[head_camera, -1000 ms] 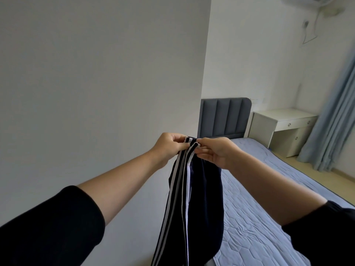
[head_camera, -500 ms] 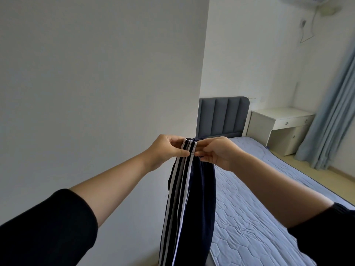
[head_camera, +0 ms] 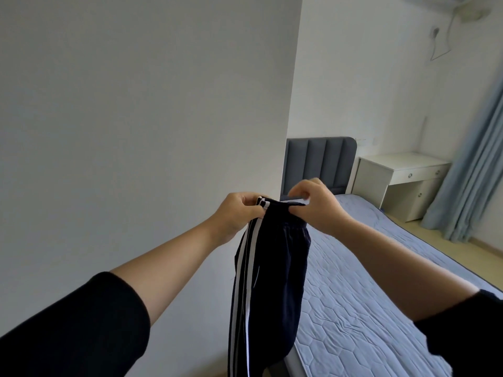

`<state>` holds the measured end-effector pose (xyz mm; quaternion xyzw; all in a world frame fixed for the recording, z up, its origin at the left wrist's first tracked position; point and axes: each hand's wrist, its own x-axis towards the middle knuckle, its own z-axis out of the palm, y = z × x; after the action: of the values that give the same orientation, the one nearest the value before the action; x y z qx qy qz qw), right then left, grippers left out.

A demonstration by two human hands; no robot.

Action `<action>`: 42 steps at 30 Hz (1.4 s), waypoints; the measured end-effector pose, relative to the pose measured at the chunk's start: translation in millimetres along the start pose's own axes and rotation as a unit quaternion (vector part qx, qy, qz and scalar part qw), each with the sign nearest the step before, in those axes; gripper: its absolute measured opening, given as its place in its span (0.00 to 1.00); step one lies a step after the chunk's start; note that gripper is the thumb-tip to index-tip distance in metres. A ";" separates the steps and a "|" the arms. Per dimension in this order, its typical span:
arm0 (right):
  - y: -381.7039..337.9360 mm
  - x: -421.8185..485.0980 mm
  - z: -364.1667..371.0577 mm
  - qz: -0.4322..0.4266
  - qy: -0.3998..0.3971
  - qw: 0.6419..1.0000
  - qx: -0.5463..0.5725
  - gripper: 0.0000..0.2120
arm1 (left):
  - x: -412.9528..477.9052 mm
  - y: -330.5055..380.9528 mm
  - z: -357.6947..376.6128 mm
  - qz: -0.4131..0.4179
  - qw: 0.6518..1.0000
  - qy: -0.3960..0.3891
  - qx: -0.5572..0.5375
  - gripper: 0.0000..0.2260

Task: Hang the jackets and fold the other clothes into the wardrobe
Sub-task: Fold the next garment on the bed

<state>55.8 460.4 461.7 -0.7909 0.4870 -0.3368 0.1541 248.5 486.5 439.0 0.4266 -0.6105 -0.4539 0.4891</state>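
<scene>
Here we hold the track pants (head_camera: 268, 281) by the waistband, left hand (head_camera: 239, 210) and right hand (head_camera: 317, 205) each pinching it; the soft, light cloth hangs limp below our fingers (head_camera: 254, 209), so we'd grip the waistband corners.

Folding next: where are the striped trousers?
Head view, centre: striped trousers hang pinched at the waistband between left hand and right hand, in front of the bed.
</scene>
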 end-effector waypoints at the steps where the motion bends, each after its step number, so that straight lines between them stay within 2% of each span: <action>1: 3.9 2.4 -1.2 -0.014 -0.017 1.000 -0.022 0.14 | 0.2 1.1 -0.5 0.003 1.000 -0.011 0.005 0.12; 3: 10.0 7.5 -5.0 -0.002 -0.122 0.992 -0.026 0.21 | 1.2 2.0 -3.8 0.006 1.000 -0.024 0.003 0.13; 4: 10.8 8.1 -6.9 0.018 -0.181 0.983 -0.029 0.20 | 1.1 2.3 -6.0 0.004 1.000 -0.029 -0.006 0.13; 6: 12.2 8.0 -7.9 0.038 -0.253 0.965 -0.063 0.13 | 1.8 2.7 -11.0 -0.002 0.999 -0.040 -0.029 0.15; 7: 13.6 8.2 -7.0 0.036 -0.252 0.964 -0.073 0.09 | 2.4 2.9 -14.1 -0.007 0.998 -0.045 -0.037 0.15; 10: 16.7 10.6 -3.3 0.037 -0.182 0.982 -0.034 0.08 | 5.4 0.3 -22.0 -0.006 0.997 -0.046 -0.056 0.12; 13: 10.0 13.6 -3.5 0.054 -0.142 0.988 0.032 0.08 | 8.2 -7.8 -27.6 -0.011 0.998 -0.009 -0.053 0.11; 16: 4.6 15.7 -4.9 0.067 -0.126 0.988 0.061 0.07 | 10.2 -14.2 -32.2 -0.037 0.997 0.005 0.065 0.10; 18: 2.9 17.3 -4.8 0.089 -0.108 0.985 0.099 0.06 | 12.8 -16.2 -36.9 -0.037 0.995 0.033 0.087 0.09; 20: 3.5 17.1 -5.7 0.139 -0.121 0.957 0.226 0.08 | 13.3 -18.2 -39.7 -0.032 0.998 0.035 0.029 0.08; 22: 4.8 16.1 -7.6 0.190 -0.171 0.892 0.373 0.12 | 13.1 -20.6 -42.9 -0.046 0.998 -0.017 -0.039 0.09; 23: 5.7 15.3 -8.4 0.201 -0.182 0.874 0.404 0.13 | 13.2 -21.6 -44.9 -0.060 0.995 -0.056 -0.050 0.09; 25: 8.4 15.1 -6.9 0.205 -0.158 0.869 0.422 0.12 | 15.4 -23.2 -47.1 -0.073 0.992 -0.092 -0.037 0.09; 28: 11.4 18.3 0.9 0.210 -0.066 0.862 0.457 0.11 | 26.6 -22.9 -40.3 -0.059 0.997 -0.026 -0.052 0.09; 30: 13.3 20.3 5.4 0.223 -0.035 0.858 0.461 0.10 | 34.5 -23.8 -30.8 -0.053 0.997 0.014 -0.046 0.10; 33: 18.9 18.9 5.4 0.250 -0.032 0.879 0.405 0.09 | 44.1 -27.4 -23.1 -0.055 0.998 0.025 -0.012 0.08; 36: 27.1 18.7 0.0 0.259 0.001 0.891 0.372 0.10 | 53.0 -27.1 -20.2 -0.043 0.999 -0.001 0.010 0.05; 42: 39.1 25.6 -17.3 0.275 0.094 0.887 0.359 0.15 | 89.5 -14.0 -6.1 -0.030 0.996 -0.020 0.077 0.18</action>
<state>25.6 420.7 461.7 -0.4809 0.5431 -0.5053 0.4674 241.5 396.2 444.9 0.4722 -0.6400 -0.4288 0.4285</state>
